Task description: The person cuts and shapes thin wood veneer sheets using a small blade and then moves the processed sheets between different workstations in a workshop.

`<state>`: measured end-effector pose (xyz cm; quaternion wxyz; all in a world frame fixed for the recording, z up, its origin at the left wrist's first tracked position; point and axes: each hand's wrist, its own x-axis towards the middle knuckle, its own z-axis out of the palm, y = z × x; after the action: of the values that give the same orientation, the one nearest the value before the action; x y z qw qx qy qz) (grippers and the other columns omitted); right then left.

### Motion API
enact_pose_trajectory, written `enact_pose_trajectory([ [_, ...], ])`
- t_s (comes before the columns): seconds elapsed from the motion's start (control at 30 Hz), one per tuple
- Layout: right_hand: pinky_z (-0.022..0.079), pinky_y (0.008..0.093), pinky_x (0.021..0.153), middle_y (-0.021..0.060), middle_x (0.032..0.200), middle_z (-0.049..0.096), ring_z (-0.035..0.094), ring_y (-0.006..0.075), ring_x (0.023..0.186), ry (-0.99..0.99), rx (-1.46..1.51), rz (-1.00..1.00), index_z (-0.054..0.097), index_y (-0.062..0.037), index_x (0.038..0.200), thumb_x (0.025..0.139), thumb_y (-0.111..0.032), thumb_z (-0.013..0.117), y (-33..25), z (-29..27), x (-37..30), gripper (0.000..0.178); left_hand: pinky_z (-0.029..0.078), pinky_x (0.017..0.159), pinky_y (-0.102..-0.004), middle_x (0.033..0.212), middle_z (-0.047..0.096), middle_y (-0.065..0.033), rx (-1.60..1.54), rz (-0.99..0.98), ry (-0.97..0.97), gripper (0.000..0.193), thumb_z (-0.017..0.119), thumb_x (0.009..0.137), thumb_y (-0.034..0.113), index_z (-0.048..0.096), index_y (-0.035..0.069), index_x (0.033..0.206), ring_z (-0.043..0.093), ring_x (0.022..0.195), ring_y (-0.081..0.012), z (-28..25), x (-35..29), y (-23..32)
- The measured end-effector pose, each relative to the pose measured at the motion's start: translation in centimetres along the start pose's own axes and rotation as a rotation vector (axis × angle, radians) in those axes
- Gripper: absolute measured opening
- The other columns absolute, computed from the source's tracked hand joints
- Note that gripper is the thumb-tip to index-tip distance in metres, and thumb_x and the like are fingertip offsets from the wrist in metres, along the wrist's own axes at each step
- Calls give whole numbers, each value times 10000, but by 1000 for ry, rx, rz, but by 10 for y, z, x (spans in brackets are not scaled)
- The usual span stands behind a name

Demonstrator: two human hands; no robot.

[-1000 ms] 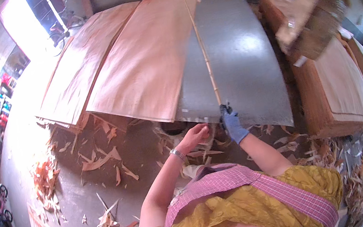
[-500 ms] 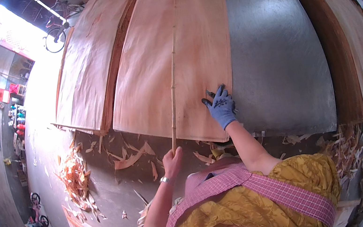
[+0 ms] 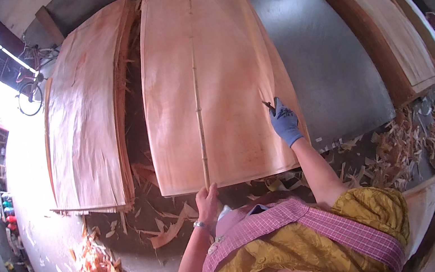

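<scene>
My bare left hand, with a watch at the wrist, is closed round the near end of a long thin bamboo stick. The stick lies lengthwise over a wide reddish-tan wood veneer sheet. My right hand, in a blue glove with dark fingers, is closed at the sheet's right side. A small dark pointed thing juts from its fingers; I cannot tell its kind. Near this hand the sheet's right edge is rippled and borders a smooth grey metal plate.
Stacks of veneer stand at left and at right. Wood shavings litter the floor at left, with more shavings at right. A bicycle stands far left, near a bright opening.
My right hand has gone from spread fingers on the sheet to a closed grip at its right side. The view has turned; the stick now lies straighter along the sheet.
</scene>
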<state>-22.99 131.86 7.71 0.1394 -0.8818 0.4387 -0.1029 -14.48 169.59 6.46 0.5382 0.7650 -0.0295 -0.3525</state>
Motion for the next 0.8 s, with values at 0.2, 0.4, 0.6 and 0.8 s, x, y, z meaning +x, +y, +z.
enact_pose_trajectory([
  [0.2, 520, 515, 773, 259, 964, 673, 659, 429, 840, 25, 50, -77, 469, -42, 1345, 896, -323, 564, -152, -9, 14, 538, 335, 401, -245, 561, 483, 40, -98, -82, -111, 380, 625, 919, 405, 646, 38, 823, 440, 454, -61, -70, 37, 15],
  [0.4, 518, 443, 824, 250, 1053, 668, 674, 367, 946, -238, 408, -244, 478, -27, 1360, 874, -363, 619, -325, 64, 44, 607, 422, 447, -268, 634, 579, -2, 24, 42, -215, 303, 695, 867, 326, 665, 26, 900, 536, 531, -83, -105, 51, 3],
  [0.6, 515, 358, 739, 141, 1029, 671, 647, 250, 846, -158, 830, -443, 504, -48, 1348, 918, -296, 610, -455, 64, 20, 507, 490, 534, -276, 763, 674, -55, -233, 331, -311, 303, 737, 841, 308, 690, 25, 936, 619, 630, -116, -99, 46, -4],
  [0.8, 357, 192, 474, -46, 741, 581, 464, 25, 548, -208, 1413, -103, 599, -98, 1280, 971, -205, 589, -405, -19, -59, 327, 530, 527, -297, 706, 587, -15, -882, -266, -89, 177, 678, 920, 233, 603, 76, 886, 581, 605, -122, -100, 26, -9],
])
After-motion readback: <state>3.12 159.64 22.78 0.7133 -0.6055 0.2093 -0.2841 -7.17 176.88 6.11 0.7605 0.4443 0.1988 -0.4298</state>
